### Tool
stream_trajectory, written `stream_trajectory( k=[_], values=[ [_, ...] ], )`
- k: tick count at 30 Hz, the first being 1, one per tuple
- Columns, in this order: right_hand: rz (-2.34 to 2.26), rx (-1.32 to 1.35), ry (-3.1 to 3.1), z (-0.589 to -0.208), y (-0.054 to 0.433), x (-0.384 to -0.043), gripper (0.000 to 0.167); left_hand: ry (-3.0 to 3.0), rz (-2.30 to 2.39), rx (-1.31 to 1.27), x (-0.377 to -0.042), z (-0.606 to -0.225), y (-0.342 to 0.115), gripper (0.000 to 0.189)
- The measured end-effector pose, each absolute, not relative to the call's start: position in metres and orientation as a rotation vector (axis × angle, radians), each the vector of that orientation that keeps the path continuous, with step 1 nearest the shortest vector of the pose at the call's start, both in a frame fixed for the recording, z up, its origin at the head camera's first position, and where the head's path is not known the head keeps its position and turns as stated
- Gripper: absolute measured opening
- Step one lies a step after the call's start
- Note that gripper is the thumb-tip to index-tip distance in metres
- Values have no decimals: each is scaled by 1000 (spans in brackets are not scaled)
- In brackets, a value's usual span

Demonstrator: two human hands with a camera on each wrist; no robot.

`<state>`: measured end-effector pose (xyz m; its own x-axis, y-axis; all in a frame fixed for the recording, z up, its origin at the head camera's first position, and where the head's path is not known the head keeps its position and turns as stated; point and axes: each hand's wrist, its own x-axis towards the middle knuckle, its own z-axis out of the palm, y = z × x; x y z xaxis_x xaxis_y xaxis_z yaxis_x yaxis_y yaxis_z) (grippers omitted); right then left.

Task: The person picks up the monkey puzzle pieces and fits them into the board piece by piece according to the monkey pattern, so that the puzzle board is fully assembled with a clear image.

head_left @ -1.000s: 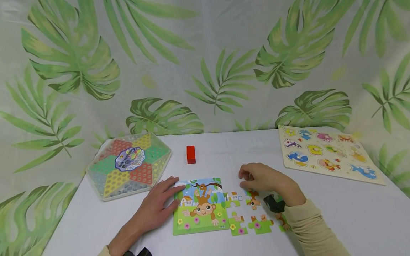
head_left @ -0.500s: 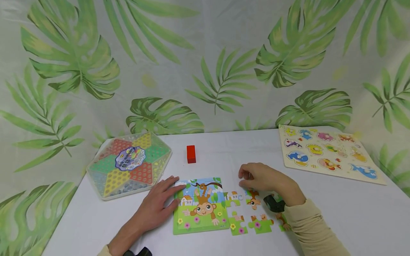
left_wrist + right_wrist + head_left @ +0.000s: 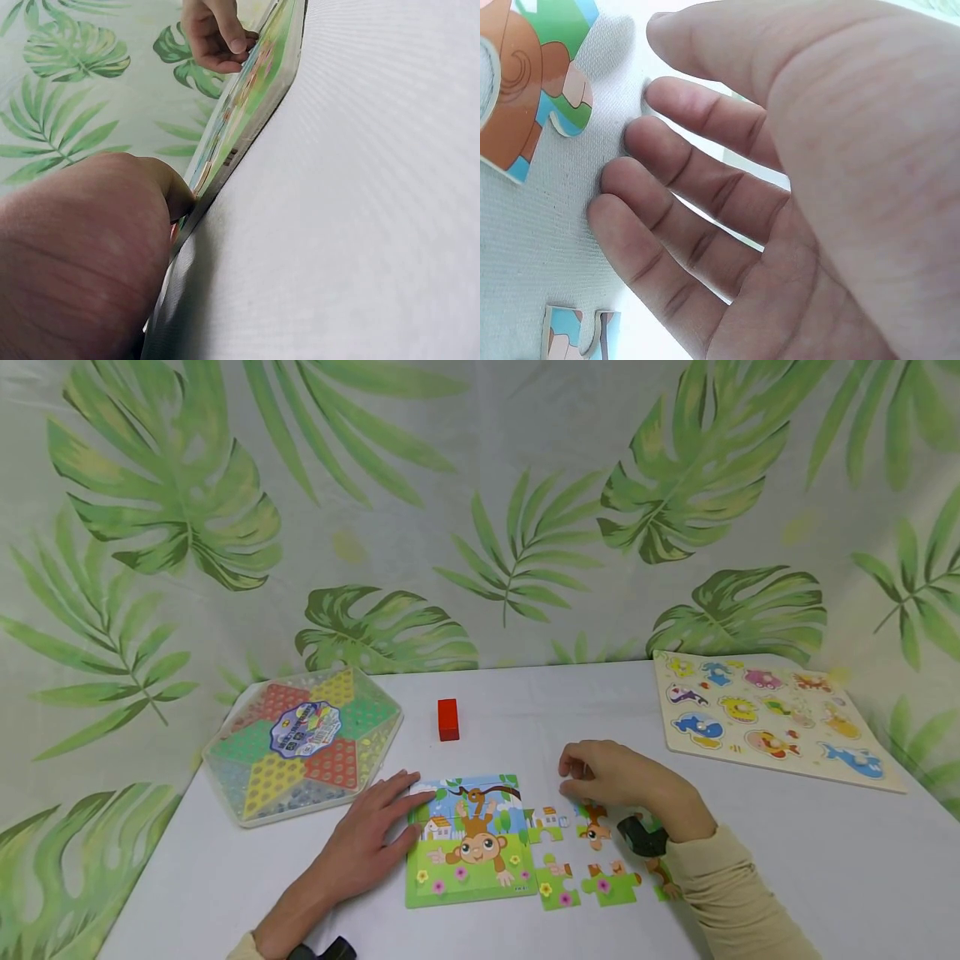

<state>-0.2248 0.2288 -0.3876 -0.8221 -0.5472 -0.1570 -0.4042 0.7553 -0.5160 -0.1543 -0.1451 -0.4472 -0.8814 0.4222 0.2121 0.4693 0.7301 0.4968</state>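
movement: hardly anything has moved in the last second; both hands keep their places, and the head view has only shifted slightly.
left hand (image 3: 365,837): spread, with fingers fairly straight and the thumb apart; its fingertips lie at the left edge of the monkey puzzle (image 3: 472,852), and the left wrist view shows the thumb against that edge.
right hand (image 3: 626,774): fingers loosely bent side by side, thumb apart from them, at the far side of the loose pieces (image 3: 615,890); whether the fingertips touch the tabletop (image 3: 832,868) i cannot tell.
monkey puzzle: flat on the near middle of the tabletop, its picture a hanging monkey with a house at left and flowers below.
loose pieces: just right of the monkey puzzle, apart or barely apart from each other; one shows a house, one a monkey's face, two have pink flowers, and the rightmost is partly hidden by the right sleeve (image 3: 738,893).
game box (image 3: 303,747): hexagonal, with a coloured star, far left, just beyond the left hand.
red block (image 3: 447,720): beyond the monkey puzzle, right of the game box.
animal board (image 3: 772,727): far right, set at an angle.
backdrop (image 3: 525,535): pale cloth with green leaves, behind everything.
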Motion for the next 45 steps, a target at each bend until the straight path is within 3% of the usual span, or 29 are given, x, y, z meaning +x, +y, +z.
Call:
stream_trajectory(
  k=[30,45],
  values=[
    [-811,-856,2440,-384,236,-224,31,-2865,-844,-717,-153,-446,-145,42],
    [-700,-592,2630,-371,300,-229,39,-2863,-848,-712,-154,-448,-144,42]
  ],
)
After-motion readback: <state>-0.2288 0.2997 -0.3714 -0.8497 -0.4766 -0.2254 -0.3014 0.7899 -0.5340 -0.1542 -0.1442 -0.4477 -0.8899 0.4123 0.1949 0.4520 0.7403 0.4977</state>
